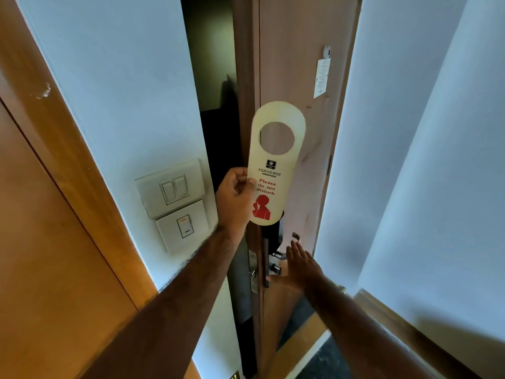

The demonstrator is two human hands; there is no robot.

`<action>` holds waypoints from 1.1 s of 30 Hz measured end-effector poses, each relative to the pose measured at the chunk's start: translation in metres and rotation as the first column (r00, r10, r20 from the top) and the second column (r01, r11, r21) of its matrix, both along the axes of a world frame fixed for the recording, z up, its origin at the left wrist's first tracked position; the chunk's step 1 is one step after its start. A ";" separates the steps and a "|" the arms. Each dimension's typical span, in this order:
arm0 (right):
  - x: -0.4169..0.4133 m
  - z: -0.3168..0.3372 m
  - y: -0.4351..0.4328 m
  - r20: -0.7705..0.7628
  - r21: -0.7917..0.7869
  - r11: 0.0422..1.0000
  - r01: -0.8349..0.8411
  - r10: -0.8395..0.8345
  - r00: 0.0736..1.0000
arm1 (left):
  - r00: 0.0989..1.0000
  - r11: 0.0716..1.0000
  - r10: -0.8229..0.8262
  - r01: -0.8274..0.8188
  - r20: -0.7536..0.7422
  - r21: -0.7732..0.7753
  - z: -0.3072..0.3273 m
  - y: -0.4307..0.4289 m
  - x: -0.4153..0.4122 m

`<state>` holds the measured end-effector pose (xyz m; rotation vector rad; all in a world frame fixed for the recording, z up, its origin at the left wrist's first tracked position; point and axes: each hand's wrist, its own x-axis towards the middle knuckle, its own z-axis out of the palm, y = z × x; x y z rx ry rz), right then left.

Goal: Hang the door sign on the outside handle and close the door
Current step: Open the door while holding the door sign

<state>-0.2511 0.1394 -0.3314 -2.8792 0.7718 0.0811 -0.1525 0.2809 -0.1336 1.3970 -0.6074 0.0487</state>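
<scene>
My left hand (235,196) pinches the left edge of a cream door sign (274,165) with a round hole at its top and red "Please do not disturb" print, held upright in front of the brown door (297,64). The door stands ajar, with a dark gap to its left. Below the sign, my right hand (299,265) is spread with fingers apart, flat against the door beside the metal handle and lock (274,265). The handle is partly hidden by that hand. The outside handle is out of sight.
Two white switch plates (175,203) sit on the pale wall left of the gap. An orange-brown wooden panel (49,242) fills the left. A small white notice (322,77) hangs on the door. The pale wall (410,160) on the right has a wooden skirting.
</scene>
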 end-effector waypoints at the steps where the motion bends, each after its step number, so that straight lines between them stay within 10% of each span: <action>1: -0.005 0.001 0.001 0.010 0.008 1.000 0.012 -0.012 1.000 | 1.000 1.000 -0.012 0.011 -0.015 -0.009 0.000 0.001 0.000; 9: -0.048 0.012 0.013 0.129 0.017 0.998 0.061 -0.063 0.990 | 0.986 0.984 -0.166 0.166 -0.005 0.061 -0.006 0.001 -0.009; 13: -0.081 0.009 0.035 0.374 -0.332 0.937 -0.107 0.235 0.897 | 0.972 0.969 -0.235 0.235 -0.009 0.079 -0.009 -0.004 -0.014; 17: -0.085 -0.001 0.051 0.258 -0.522 0.789 -0.323 0.508 0.822 | 0.960 0.956 -0.278 0.278 -0.020 0.089 -0.012 -0.011 -0.024; 23: -0.075 0.014 0.036 -0.116 -0.823 0.469 -0.321 0.415 0.902 | 0.940 0.935 -0.341 0.342 -0.028 0.094 -0.013 -0.024 -0.046; 33: -0.116 0.033 0.001 -0.043 -0.878 0.430 -0.210 0.366 0.930 | 0.884 0.887 -0.455 0.461 -0.107 0.037 -0.017 -0.048 -0.081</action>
